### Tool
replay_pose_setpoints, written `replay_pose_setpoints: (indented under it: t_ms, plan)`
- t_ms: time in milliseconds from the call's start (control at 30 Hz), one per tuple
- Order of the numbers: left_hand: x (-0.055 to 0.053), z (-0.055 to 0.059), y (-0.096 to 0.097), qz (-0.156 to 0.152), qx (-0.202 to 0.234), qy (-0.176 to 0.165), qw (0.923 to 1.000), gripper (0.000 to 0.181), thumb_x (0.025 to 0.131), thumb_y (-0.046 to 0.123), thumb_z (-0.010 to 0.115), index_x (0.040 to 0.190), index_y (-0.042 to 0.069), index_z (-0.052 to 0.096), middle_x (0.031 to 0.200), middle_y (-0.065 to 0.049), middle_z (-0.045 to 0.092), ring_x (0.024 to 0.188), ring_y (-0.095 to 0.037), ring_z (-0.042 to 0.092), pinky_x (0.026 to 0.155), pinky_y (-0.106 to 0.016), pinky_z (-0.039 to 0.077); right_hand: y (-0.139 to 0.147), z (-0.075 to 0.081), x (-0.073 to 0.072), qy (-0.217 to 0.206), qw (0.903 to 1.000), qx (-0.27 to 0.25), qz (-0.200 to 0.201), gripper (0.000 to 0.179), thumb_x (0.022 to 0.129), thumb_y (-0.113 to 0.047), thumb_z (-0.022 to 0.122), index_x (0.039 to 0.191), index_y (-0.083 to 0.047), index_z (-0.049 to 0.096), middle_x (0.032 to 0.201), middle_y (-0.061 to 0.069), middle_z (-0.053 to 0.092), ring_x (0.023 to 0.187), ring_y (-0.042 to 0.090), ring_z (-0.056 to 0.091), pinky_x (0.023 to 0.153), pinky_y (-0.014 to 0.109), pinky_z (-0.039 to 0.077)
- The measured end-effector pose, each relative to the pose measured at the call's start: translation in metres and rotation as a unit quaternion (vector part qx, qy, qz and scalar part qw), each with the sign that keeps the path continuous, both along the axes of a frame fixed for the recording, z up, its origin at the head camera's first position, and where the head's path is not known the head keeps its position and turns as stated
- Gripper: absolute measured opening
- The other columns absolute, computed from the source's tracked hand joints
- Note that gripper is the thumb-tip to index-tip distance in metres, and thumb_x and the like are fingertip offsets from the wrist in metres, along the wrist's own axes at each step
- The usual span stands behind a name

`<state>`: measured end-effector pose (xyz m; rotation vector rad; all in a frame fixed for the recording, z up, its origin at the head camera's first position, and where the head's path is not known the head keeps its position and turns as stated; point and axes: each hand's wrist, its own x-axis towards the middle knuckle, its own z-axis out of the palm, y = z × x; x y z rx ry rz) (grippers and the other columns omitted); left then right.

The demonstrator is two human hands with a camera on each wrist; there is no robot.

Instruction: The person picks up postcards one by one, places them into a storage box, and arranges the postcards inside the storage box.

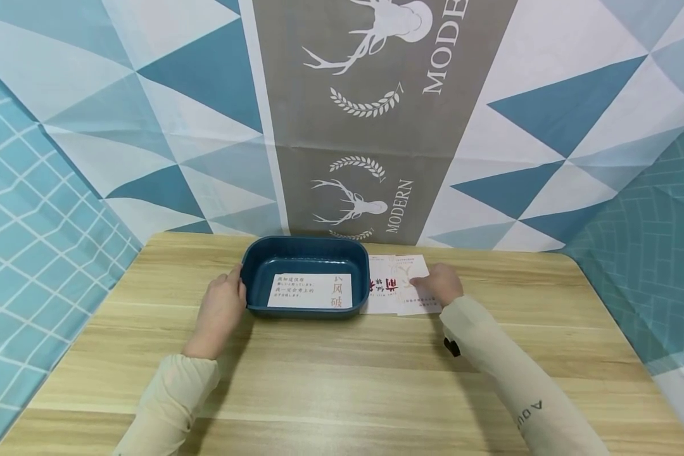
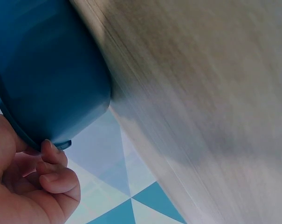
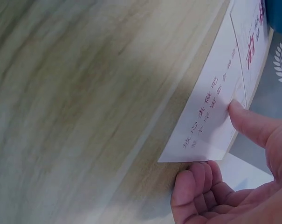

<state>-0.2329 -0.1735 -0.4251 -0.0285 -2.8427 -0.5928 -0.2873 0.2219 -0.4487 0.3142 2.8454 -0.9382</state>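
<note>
A dark blue rectangular dish [image 1: 304, 313] stands near the back of the table. My left hand [image 1: 222, 307] grips its left rim with thumb and curled fingers; the left wrist view shows the fingertips at the rim's corner [image 2: 61, 145]. Inside the dish lies a white card [image 1: 296, 291] with dark and gold writing. To the dish's right, my right hand [image 1: 444, 284] pinches the right edge of a white card [image 1: 413, 299], thumb [image 3: 245, 121] on top and fingers beneath. That card overlaps another white card [image 1: 379, 301] with red writing, beside the dish.
The light wooden table [image 1: 342, 386] ends at the back against a patterned cloth backdrop [image 1: 205, 126] with deer prints. Blue tiled-pattern cloth [image 1: 28, 253] hangs at the left. A small black object [image 1: 451, 346] shows at the right sleeve.
</note>
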Motion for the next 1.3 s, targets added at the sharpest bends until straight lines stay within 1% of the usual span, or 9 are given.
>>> replay_pose_setpoints:
  t_ms: [467, 567, 633, 700, 767, 833, 900, 1067, 1300]
  plan:
    - [-0.001, -0.001, -0.001, -0.001, 0.002, -0.001, 1.0, 0.04, 0.095, 0.007, 0.038, 0.131, -0.01, 0.046, 0.093, -0.031, 0.058, 0.088, -0.043, 0.056, 0.08, -0.053, 0.046, 0.001, 0.004, -0.002, -0.006, 0.9992, -0.038, -0.01, 0.051, 0.079, -0.023, 0.071, 0.05, -0.015, 0.03, 0.045, -0.007, 0.025, 0.043, 0.009, 0.024, 0.045, 0.022, 0.023]
    - [-0.001, -0.002, 0.0, -0.002, 0.003, -0.002, 1.0, 0.04, 0.095, 0.007, 0.038, 0.131, -0.01, 0.046, 0.094, -0.031, 0.058, 0.088, -0.043, 0.056, 0.08, -0.053, 0.046, 0.004, 0.005, -0.001, -0.006, 0.9989, -0.046, -0.009, 0.046, 0.081, -0.02, 0.069, 0.05, -0.011, 0.036, 0.045, -0.006, 0.031, 0.043, 0.009, 0.028, 0.045, 0.022, 0.026]
    - [-0.001, -0.002, 0.0, -0.003, 0.003, 0.0, 1.0, 0.04, 0.095, 0.007, 0.038, 0.131, -0.01, 0.046, 0.093, -0.031, 0.058, 0.088, -0.043, 0.056, 0.08, -0.053, 0.046, 0.006, 0.005, 0.0, 0.003, 0.9987, -0.05, -0.011, 0.033, 0.084, -0.018, 0.066, 0.058, -0.003, 0.052, 0.05, 0.001, 0.046, 0.047, 0.011, 0.039, 0.049, 0.024, 0.034]
    - [-0.001, -0.002, 0.0, -0.003, 0.003, 0.003, 1.0, 0.04, 0.095, 0.007, 0.039, 0.13, -0.01, 0.046, 0.093, -0.03, 0.058, 0.088, -0.043, 0.056, 0.08, -0.053, 0.046, 0.008, 0.005, 0.001, 0.008, 0.998, -0.06, -0.017, 0.022, 0.087, -0.015, 0.06, 0.081, 0.006, 0.064, 0.07, 0.013, 0.061, 0.062, 0.02, 0.054, 0.061, 0.029, 0.045]
    - [-0.001, -0.002, 0.0, -0.002, 0.001, 0.005, 1.0, 0.04, 0.095, 0.007, 0.039, 0.13, -0.011, 0.046, 0.093, -0.031, 0.058, 0.088, -0.044, 0.056, 0.08, -0.053, 0.046, 0.011, 0.005, 0.001, 0.014, 0.9969, -0.073, -0.025, 0.03, 0.09, -0.012, 0.052, 0.107, 0.011, 0.062, 0.098, 0.024, 0.064, 0.083, 0.03, 0.059, 0.077, 0.038, 0.049]
    - [-0.001, -0.002, 0.0, -0.001, -0.001, 0.007, 1.0, 0.039, 0.095, 0.007, 0.039, 0.13, -0.011, 0.046, 0.094, -0.031, 0.059, 0.089, -0.044, 0.056, 0.081, -0.053, 0.046, 0.014, 0.004, 0.002, 0.017, 0.9957, -0.083, -0.038, 0.038, 0.092, -0.01, 0.043, 0.12, 0.013, 0.055, 0.116, 0.029, 0.057, 0.101, 0.037, 0.055, 0.09, 0.045, 0.045]
    - [0.0, -0.002, 0.001, -0.001, -0.004, 0.009, 1.0, 0.039, 0.095, 0.006, 0.039, 0.13, -0.011, 0.046, 0.094, -0.031, 0.059, 0.089, -0.044, 0.056, 0.082, -0.053, 0.046, 0.018, 0.002, 0.002, 0.022, 0.9944, -0.087, -0.056, 0.041, 0.091, -0.009, 0.037, 0.122, 0.013, 0.053, 0.121, 0.031, 0.054, 0.108, 0.041, 0.052, 0.095, 0.048, 0.042]
    - [0.0, -0.002, 0.001, 0.0, -0.003, 0.009, 1.0, 0.039, 0.095, 0.006, 0.04, 0.13, -0.011, 0.046, 0.093, -0.031, 0.059, 0.088, -0.043, 0.056, 0.081, -0.052, 0.046, 0.024, 0.001, 0.0, 0.037, 0.9878, -0.105, -0.109, 0.045, 0.088, -0.01, 0.033, 0.123, 0.011, 0.052, 0.121, 0.031, 0.053, 0.109, 0.041, 0.051, 0.096, 0.047, 0.042]
    - [-0.001, -0.002, 0.0, -0.002, -0.006, 0.02, 0.9998, 0.039, 0.095, 0.006, 0.04, 0.129, -0.011, 0.047, 0.091, -0.031, 0.059, 0.084, -0.042, 0.056, 0.078, -0.052, 0.047, 0.035, 0.007, 0.0, 0.07, 0.9811, -0.111, -0.143, 0.043, 0.086, -0.007, 0.035, 0.12, 0.013, 0.053, 0.12, 0.031, 0.054, 0.111, 0.041, 0.051, 0.095, 0.047, 0.043]
